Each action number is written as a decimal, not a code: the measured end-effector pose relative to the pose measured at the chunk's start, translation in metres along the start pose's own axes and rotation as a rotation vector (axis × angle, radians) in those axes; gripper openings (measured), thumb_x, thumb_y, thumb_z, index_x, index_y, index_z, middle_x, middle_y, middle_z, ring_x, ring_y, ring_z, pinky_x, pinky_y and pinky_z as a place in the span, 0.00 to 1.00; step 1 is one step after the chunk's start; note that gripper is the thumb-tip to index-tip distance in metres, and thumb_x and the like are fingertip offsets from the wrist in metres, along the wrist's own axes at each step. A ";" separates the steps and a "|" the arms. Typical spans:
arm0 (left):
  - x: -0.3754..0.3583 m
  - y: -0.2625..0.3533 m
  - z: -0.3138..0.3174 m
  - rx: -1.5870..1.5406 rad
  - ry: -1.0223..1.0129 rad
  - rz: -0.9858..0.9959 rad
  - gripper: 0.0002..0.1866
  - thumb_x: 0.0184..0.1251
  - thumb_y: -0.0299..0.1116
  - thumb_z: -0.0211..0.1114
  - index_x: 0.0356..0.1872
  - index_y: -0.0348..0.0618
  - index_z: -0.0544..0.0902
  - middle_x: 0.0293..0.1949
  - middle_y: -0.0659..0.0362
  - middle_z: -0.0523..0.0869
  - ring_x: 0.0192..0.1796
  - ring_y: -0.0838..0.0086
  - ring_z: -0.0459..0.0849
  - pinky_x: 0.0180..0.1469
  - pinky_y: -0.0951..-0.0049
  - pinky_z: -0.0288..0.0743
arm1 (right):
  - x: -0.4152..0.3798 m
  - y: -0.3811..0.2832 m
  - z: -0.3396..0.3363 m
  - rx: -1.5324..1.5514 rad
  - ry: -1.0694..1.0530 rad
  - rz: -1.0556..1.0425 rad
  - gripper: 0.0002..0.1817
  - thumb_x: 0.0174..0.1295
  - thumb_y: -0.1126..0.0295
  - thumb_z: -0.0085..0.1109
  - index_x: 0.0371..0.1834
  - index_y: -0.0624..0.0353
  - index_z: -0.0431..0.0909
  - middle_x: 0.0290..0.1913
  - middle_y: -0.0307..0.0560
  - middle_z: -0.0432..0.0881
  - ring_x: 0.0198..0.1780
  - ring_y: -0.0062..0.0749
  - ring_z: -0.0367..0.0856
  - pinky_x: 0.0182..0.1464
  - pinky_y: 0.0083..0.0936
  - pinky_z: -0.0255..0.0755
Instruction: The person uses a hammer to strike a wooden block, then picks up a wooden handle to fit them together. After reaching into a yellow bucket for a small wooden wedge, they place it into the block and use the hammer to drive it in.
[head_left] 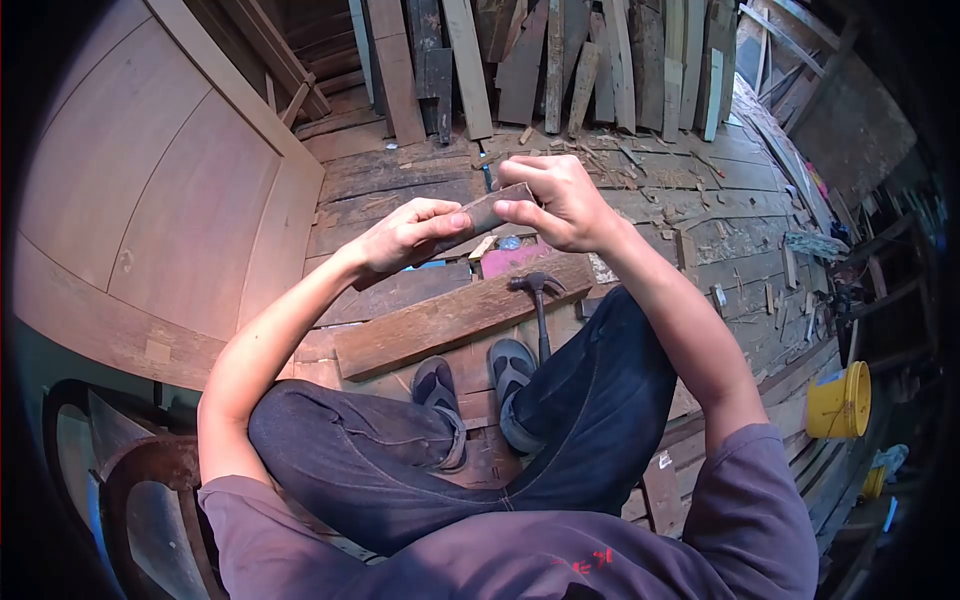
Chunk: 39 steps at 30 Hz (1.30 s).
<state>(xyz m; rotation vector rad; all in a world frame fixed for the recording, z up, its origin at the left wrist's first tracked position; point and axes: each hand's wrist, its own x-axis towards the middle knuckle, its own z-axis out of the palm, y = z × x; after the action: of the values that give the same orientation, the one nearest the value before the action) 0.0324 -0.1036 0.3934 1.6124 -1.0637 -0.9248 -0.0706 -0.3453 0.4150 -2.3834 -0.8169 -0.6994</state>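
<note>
Both my hands grip a short piece of wood (484, 214), held up in front of me and tilted with its right end higher. My left hand (410, 236) is closed around the lower left end, thumb on top. At the upper right end, my right hand (560, 205) pinches it with the thumb along the near face. Below lies a thick wooden beam (430, 325) on the floor, in front of my feet. A claw hammer (540, 290) rests with its head on the beam and its handle toward my shoes. A pink item (512, 260) shows partly behind the beam.
Planks (520, 80) lean along the back wall. A large wooden panel (160, 170) stands at the left. Chips and scraps (640, 175) litter the plank floor (370, 200). To the right is a yellow bucket (838, 400); a curved wooden piece (150, 480) is at lower left.
</note>
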 end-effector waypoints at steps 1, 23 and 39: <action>0.000 -0.001 -0.001 0.007 0.015 -0.007 0.26 0.72 0.60 0.61 0.39 0.44 0.77 0.25 0.70 0.69 0.25 0.85 0.65 0.25 0.80 0.56 | -0.001 0.001 0.001 0.037 0.001 0.025 0.20 0.66 0.53 0.64 0.41 0.62 0.80 0.29 0.54 0.80 0.33 0.51 0.83 0.34 0.39 0.72; -0.012 0.030 -0.008 0.937 0.530 0.258 0.33 0.54 0.64 0.77 0.41 0.41 0.84 0.29 0.53 0.86 0.31 0.64 0.84 0.34 0.65 0.74 | -0.001 0.006 0.003 0.662 -0.041 0.372 0.22 0.62 0.63 0.69 0.53 0.64 0.74 0.33 0.34 0.77 0.31 0.15 0.71 0.30 0.18 0.66; -0.005 0.017 -0.008 0.750 0.412 0.029 0.33 0.55 0.64 0.76 0.42 0.40 0.86 0.30 0.53 0.87 0.35 0.66 0.85 0.39 0.64 0.76 | 0.003 0.005 -0.003 0.558 -0.216 0.566 0.28 0.62 0.49 0.74 0.47 0.67 0.83 0.30 0.36 0.81 0.29 0.18 0.76 0.30 0.20 0.70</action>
<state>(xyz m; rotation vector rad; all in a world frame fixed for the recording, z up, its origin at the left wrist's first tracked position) 0.0346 -0.0993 0.4123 2.2560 -1.1958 -0.1268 -0.0655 -0.3493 0.4175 -2.0307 -0.3162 0.0220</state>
